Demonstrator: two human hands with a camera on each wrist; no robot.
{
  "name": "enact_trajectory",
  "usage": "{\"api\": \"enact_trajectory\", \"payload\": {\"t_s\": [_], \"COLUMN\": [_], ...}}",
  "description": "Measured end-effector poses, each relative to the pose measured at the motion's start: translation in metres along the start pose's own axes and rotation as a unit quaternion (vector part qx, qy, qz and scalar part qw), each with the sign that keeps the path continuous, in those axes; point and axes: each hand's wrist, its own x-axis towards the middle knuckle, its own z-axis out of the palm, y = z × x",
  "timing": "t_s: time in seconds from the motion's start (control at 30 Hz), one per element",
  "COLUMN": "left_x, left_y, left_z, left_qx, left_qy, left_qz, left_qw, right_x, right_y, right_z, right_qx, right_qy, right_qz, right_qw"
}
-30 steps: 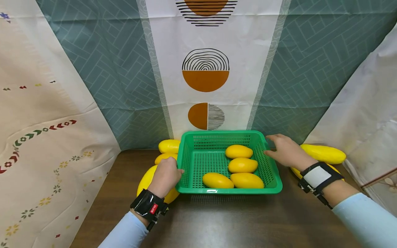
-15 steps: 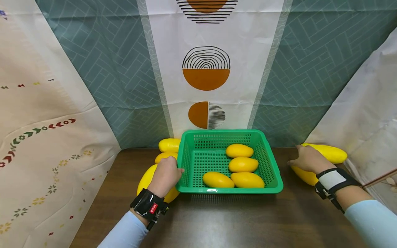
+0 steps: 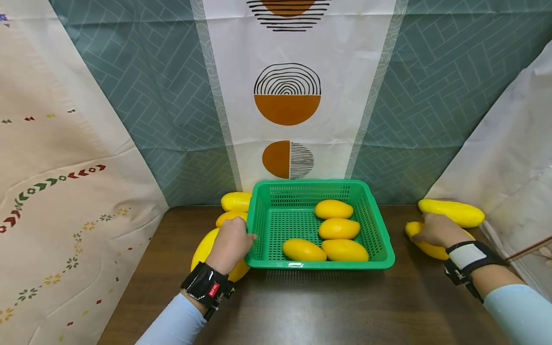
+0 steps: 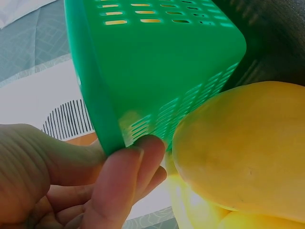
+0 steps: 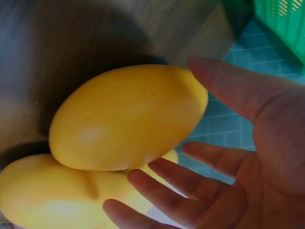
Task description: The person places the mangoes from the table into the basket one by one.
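Note:
Thumb and fingers of my left hand [image 3: 232, 243] pinch the left rim of a green plastic basket [image 3: 319, 265]; the left wrist view shows the rim between them. Several yellow mangoes [image 3: 338, 229] lie inside the basket, mostly toward its right and front. On the right, my right hand [image 3: 441, 231] is over another mango [image 3: 433, 250]. In the right wrist view its thumb is right at one end of that mango [image 5: 128, 117], and the spread fingers extend along the other side. A longer yellow fruit [image 3: 453, 213] lies just behind.
Left of the basket several yellow fruits sit close together, including a large one [image 3: 202, 249] partly behind my left hand. The brown table [image 3: 327, 306] extends in front. Patterned cloth [image 3: 286, 110] hangs behind, and pale cloths flank both sides.
My right hand has moved right, from beside the basket's right rim to the mango at the right. The left hand has kept its hold on the rim.

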Motion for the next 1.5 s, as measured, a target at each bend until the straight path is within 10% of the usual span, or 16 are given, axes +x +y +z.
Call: {"api": "enact_trajectory", "payload": {"t_s": [0.7,1.5], "left_x": [0.0,-0.002], "left_y": [0.003,0.001], "left_z": [-0.003,-0.003], "left_qx": [-0.004,-0.008], "left_qy": [0.003,-0.005], "left_qz": [0.003,-0.007], "left_qw": [1.0,0.9999], "right_x": [0.005,0.014], "right_y": [0.007,-0.05], "right_z": [0.01,-0.014], "right_qx": [-0.018,-0.013], "right_qy": [0.004,0.179], "right_qz": [0.0,-0.067], "right_qw": [0.9998,0.9815]}}
